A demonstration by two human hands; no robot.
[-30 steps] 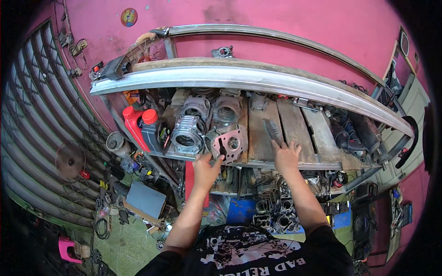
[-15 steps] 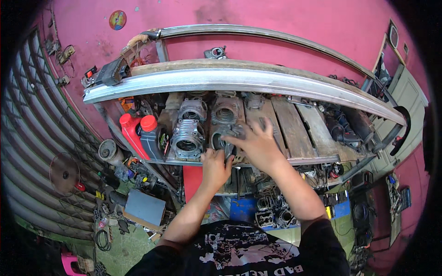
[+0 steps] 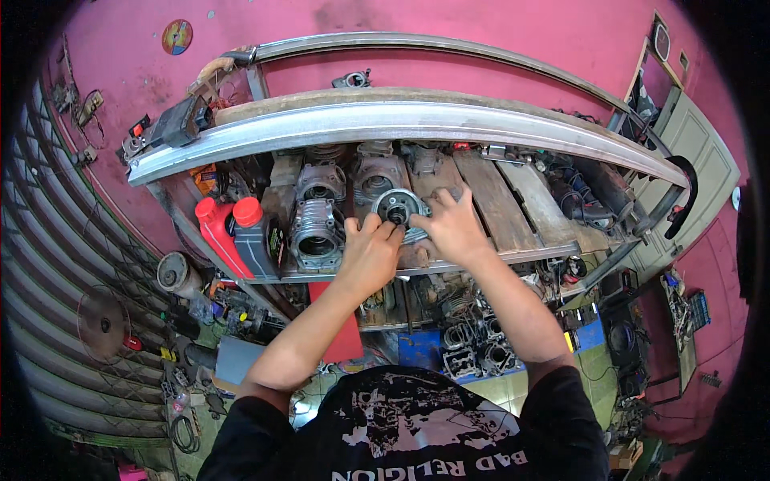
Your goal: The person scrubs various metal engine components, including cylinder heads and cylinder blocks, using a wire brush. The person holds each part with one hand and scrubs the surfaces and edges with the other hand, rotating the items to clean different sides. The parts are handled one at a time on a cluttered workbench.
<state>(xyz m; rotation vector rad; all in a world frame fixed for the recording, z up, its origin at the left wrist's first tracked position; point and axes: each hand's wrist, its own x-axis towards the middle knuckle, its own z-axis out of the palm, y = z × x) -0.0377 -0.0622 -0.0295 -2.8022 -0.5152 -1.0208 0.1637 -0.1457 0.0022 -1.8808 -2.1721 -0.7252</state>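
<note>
The shelf (image 3: pixel 507 210) runs beneath the grip; left of it stand two bottles (image 3: pixel 255 236) and, nearer, a finned cylinder (image 3: pixel 315 218). The right hand (image 3: pixel 455 230), half open, thumbs the part's right side, clasp unclear; the left hand (image 3: pixel 372 254) curls closed on its near edge. Between them, the round part (image 3: pixel 394 201) faces up.

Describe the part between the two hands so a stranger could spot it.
Below the wide silver rail runs a wooden shelf. Near its front edge, left hand and right hand touch a round metal part. Its circular rim sets it apart from the finned casting to its left.
</note>
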